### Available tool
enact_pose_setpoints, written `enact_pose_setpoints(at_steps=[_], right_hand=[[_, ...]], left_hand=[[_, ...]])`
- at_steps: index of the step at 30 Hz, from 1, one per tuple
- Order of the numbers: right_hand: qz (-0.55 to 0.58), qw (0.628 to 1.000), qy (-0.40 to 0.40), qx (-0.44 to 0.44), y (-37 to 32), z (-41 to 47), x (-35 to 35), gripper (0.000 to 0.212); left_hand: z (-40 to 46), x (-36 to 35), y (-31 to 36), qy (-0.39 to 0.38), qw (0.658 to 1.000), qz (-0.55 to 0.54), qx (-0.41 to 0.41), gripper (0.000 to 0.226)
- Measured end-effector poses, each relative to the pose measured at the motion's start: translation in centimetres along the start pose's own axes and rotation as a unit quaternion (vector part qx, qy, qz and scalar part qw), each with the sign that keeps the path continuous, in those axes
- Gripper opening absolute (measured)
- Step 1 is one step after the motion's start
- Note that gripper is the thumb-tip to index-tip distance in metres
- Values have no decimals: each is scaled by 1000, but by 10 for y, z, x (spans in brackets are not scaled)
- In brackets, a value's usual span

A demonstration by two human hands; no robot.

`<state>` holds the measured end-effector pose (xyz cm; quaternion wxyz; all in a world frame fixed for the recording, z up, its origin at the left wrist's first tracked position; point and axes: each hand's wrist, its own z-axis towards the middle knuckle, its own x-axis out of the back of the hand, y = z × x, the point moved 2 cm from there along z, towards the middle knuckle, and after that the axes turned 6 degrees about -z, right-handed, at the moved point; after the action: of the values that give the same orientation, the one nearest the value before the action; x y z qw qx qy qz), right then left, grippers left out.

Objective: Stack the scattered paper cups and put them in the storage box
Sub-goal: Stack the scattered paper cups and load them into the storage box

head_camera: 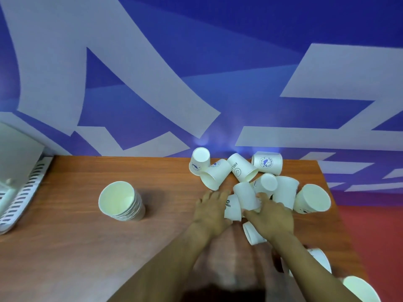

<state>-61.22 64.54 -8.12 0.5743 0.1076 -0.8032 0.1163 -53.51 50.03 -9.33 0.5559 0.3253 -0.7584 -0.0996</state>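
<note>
Several white paper cups (pixel 241 168) lie scattered on their sides at the far right of the wooden table (pixel 87 247). A stack of nested cups (pixel 121 201) stands upright, mouth up, at the left centre. My left hand (pixel 210 211) grips a cup with dark lettering (pixel 232 209) lying on its side. My right hand (pixel 271 214) holds a plain cup (pixel 246 196), bottom pointing away, pressed against the left hand's cup. Another cup (pixel 253 234) lies under my right wrist. The storage box (pixel 24 192), white with slotted walls, sits at the left edge.
More cups (pixel 320 259) lie by the table's right edge under my right forearm, one (pixel 359 288) at the near corner. A blue and white patterned wall rises behind the table. A red floor shows to the right.
</note>
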Motion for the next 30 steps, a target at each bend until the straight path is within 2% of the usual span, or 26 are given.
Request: enact_pose_setpoints(at_steps=[9,13,22,27,30], right_hand=[[49,998,36,6,-12,-15,10,58],[85,994,48,38,-22,-42,22,61],[143,980,102,98,-65,-106,54,58],[184,969,98,133,-96,-138,53,60],[216,960,94,151,-114,-156,52,64]], left_hand=[[-27,9,-20,2,1000,-16,26,78],[-65,16,-40,17,997,-75,30,80],[-153,68,-51,139,974,-178,-5,78],[-203,91,-58,158,966,-203,-32,94],[-225,102,-73,168,968,-182,-39,85]])
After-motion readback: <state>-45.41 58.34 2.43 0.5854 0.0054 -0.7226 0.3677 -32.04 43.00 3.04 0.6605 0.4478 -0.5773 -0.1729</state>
